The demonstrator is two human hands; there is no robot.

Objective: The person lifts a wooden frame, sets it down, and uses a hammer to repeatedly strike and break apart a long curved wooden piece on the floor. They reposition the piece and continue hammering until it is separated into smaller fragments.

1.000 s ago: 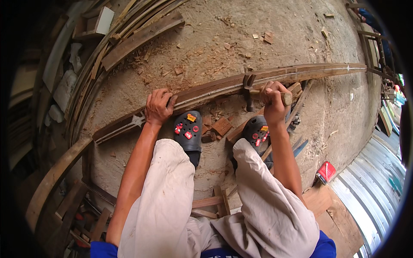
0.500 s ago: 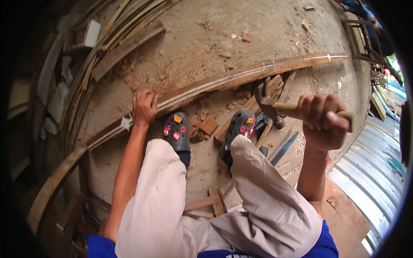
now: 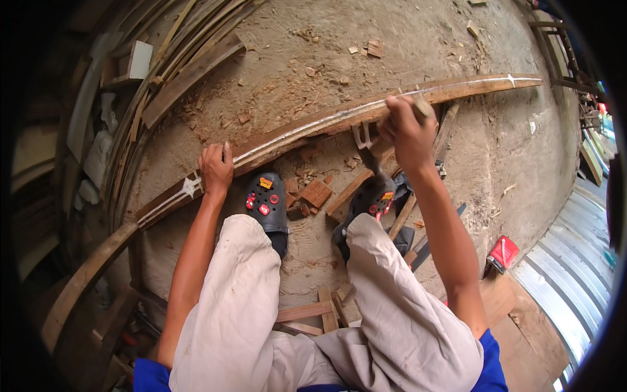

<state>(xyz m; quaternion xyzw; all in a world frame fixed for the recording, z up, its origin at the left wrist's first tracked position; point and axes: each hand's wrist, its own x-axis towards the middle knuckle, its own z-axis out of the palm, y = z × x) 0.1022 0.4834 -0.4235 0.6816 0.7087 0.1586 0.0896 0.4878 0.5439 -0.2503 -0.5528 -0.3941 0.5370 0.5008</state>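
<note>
A long wooden board (image 3: 307, 124) with a white line along its face slants across the floor in front of my feet. A white star-like mark (image 3: 190, 187) shows on its left part, beside my left hand (image 3: 216, 168). That hand is closed over the board, fingers curled across its top. Farther right, my right hand (image 3: 408, 134) grips a claw hammer (image 3: 369, 157) by its wooden handle. The hammer's metal head hangs low, close to the board's near edge and above my right shoe; motion blurs it a little. Whether it touches the board I cannot tell.
My dark clogs (image 3: 266, 202) stand on the dusty floor among wood blocks (image 3: 317, 194) and chips. Stacked planks (image 3: 189, 78) lie at the left. Corrugated metal sheets (image 3: 555, 261) and a red can (image 3: 503, 253) are at the right.
My right hand has swung the hammer left and forward, from beside my right knee to near the board. My left hand stays on the board. The red can has come into fuller view.
</note>
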